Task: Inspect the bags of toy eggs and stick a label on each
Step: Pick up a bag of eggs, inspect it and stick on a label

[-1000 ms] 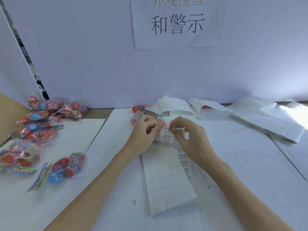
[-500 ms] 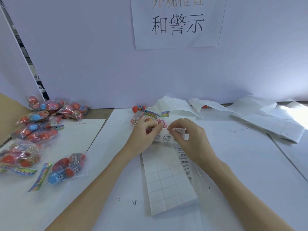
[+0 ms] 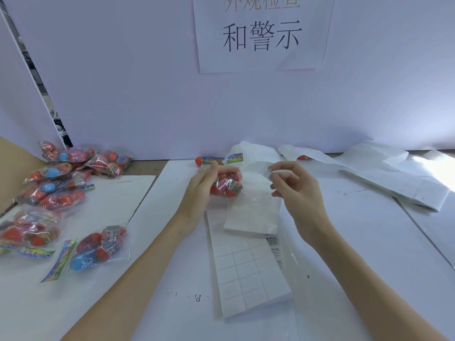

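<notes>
Clear crinkly plastic makes the bag point(image 3: 225, 184) light, soft and slippery, so it is best gripped at its gathered side; the left hand point(image 3: 203, 190) holds it there, above the desk point(image 3: 357, 242), red toy eggs inside. The right hand point(image 3: 293, 185) pinches a small label point(image 3: 268, 173), probably limp and sticky. More filled bags point(image 3: 53, 190) lie piled far left.
</notes>
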{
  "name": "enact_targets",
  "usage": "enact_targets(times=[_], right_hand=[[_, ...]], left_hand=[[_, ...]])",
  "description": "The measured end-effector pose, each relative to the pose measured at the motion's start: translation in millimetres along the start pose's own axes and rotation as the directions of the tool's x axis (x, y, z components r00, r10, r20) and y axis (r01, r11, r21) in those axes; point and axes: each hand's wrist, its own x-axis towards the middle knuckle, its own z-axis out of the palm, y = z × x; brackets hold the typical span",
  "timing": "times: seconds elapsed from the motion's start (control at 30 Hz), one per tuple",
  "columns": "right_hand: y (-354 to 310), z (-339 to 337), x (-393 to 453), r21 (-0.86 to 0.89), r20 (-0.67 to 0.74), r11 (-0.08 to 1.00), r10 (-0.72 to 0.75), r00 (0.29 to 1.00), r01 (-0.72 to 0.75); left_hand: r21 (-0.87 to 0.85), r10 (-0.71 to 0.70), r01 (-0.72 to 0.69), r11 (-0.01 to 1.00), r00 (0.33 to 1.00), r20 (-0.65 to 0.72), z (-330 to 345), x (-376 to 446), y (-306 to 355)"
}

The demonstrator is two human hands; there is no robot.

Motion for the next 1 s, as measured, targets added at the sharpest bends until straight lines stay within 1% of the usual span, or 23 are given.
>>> enact_targets(times=[0.07,0.13,0.2,0.3,0.43,0.57,0.7,0.87,1.0], right_hand=[[-0.5,2.6,-2.0,-0.033,0.065,0.999,-0.017,0.998,0.019],[-0.1,5.7,-3.8,-0.052,0.102,0.998,-0.021,0.995,0.027],[1.0,9.1,-5.4,-0.085,0.118,0.996,-0.021,0.993,0.031],[4.0,12.3,-7.2,-0.195,0.13,0.979,-0.03,0.991,0.055],[8.0,12.1,-7.2,-0.276,0.144,0.958,-0.036,0.989,0.075],[11.3,11.5,-6.2,-0.291,0.146,0.953,-0.043,0.988,0.084],[13.7,11.5,-5.1,-0.3,0.143,0.95,-0.042,0.989,0.084],[15.0,10.8,-5.4,-0.325,0.145,0.941,-0.047,0.988,0.092],[14.7,11.5,-7.2,-0.333,0.154,0.937,-0.053,0.987,0.103]], left_hand=[[0.006,0.017,-0.017,1.0,0.999,-0.03,-1.2,0.9,-1.1],[0.023,0.034,-0.033,0.999,0.999,-0.03,-1.2,1.6,-1.4],[0.047,0.063,-0.063,0.997,0.998,0.009,0.6,1.0,-1.1],[0.096,0.094,-0.1,0.99,0.993,0.072,4.7,-2.0,0.4],[0.136,0.132,-0.147,0.98,0.985,0.114,6.8,-3.0,1.1],[0.132,0.13,-0.146,0.981,0.984,0.119,6.0,-2.5,-2.3],[0.191,0.176,-0.199,0.961,0.976,0.129,5.4,-1.5,-5.1],[0.189,0.166,-0.19,0.963,0.977,0.134,3.8,0.0,-7.0],[0.223,0.178,-0.201,0.954,0.977,0.119,4.0,0.7,-6.8]])
